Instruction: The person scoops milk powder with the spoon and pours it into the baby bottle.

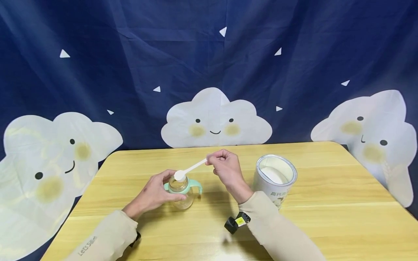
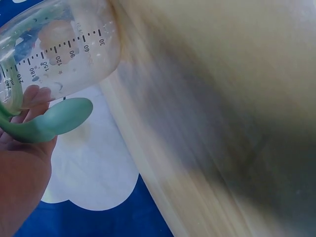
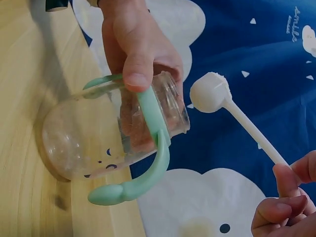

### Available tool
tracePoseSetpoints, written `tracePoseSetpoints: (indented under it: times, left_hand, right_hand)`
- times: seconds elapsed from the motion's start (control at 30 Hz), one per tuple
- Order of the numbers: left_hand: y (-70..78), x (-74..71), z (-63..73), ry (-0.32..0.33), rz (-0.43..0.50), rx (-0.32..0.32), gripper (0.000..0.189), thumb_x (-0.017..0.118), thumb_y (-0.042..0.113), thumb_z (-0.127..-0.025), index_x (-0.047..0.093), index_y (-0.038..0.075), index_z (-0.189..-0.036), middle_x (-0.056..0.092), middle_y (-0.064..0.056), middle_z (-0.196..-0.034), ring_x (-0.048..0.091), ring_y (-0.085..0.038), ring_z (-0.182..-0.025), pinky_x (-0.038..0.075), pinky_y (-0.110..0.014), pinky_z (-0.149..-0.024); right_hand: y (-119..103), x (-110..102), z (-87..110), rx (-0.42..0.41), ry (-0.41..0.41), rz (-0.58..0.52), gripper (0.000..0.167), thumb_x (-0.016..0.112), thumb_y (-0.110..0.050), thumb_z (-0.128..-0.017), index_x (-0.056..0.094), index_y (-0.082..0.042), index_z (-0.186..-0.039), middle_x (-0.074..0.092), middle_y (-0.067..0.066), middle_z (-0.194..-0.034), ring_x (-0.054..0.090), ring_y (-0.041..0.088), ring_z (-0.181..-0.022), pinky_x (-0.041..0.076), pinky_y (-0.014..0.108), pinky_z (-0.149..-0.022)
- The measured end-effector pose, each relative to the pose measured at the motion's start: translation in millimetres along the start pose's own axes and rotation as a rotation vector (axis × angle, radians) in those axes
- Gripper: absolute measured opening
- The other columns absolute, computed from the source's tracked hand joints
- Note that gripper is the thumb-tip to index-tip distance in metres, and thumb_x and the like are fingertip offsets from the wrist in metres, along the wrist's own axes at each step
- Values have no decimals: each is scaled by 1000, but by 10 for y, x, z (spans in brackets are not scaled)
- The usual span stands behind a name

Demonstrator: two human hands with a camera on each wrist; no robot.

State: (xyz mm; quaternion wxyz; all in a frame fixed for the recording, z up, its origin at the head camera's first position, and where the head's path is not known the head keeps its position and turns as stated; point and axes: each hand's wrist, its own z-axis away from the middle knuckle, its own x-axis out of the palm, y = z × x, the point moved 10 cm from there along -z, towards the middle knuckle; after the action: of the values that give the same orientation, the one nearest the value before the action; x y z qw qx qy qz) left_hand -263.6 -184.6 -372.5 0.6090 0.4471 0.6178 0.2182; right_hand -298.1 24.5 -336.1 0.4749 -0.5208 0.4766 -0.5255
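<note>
A clear baby bottle (image 1: pixel 184 204) with mint-green handles (image 3: pixel 158 170) stands upright and uncapped on the table. My left hand (image 1: pixel 153 194) grips it round the collar, thumb on the near side. Measuring marks run up its wall in the left wrist view, where no milk or water can be made out. Between thumb and fingers, my right hand (image 1: pixel 226 169) pinches the handle end of a white measuring scoop (image 3: pixel 210 94). White powder tops the scoop's bowl, which hovers just above the bottle's mouth (image 3: pixel 180 106), apart from it.
An open milk powder can (image 1: pixel 271 189) stands on the wooden table (image 1: pixel 330 181), right of my right forearm, with white powder inside. Behind the table's far edge hangs a dark blue curtain (image 1: pixel 183 47) with cloud faces. A small black device (image 1: pixel 232 225) sits at my right wrist.
</note>
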Motion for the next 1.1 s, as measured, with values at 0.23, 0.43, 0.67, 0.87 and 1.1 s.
tracePoseSetpoints:
  times: [0.23,0.43,0.67,0.87,1.1]
  left_hand:
    - [-50,-12,13,15,6,-44,65,95,27,-67,64,9,-122,69,1,-108,65,-17,-101,52,-36,-90]
    - [-48,-9,10,11,21,-39,66,95,25,-68,64,6,-123,70,-2,-109,64,-18,-100,51,-37,-90]
    - [-64,5,17,13,35,-51,66,95,25,-67,65,9,-123,69,-1,-109,64,-17,-99,51,-36,-89]
    - [-71,8,29,17,36,-54,66,96,26,-66,65,10,-123,70,0,-109,63,-17,-98,51,-34,-87]
    - [-69,1,6,22,27,-49,67,96,25,-65,65,9,-122,70,-1,-109,64,-17,-99,51,-33,-88]
  right_hand:
    - [41,49,-28,-10,-7,26,5,67,-2,-87,63,-5,-85,68,-1,-70,54,9,-66,40,17,-51]
    - [82,79,-40,-15,-23,32,4,67,-2,-86,64,-4,-85,68,-2,-69,55,9,-66,39,17,-50]
    - [109,108,-31,-42,-65,80,4,69,-5,-88,66,-2,-88,70,-1,-71,52,9,-63,36,16,-49]
    - [62,122,-4,-117,-121,154,7,71,-7,-90,69,-1,-90,73,4,-76,54,8,-64,38,18,-53]
    - [-66,98,34,-253,-189,290,5,73,-7,-89,74,-3,-92,74,7,-77,55,10,-64,41,22,-60]
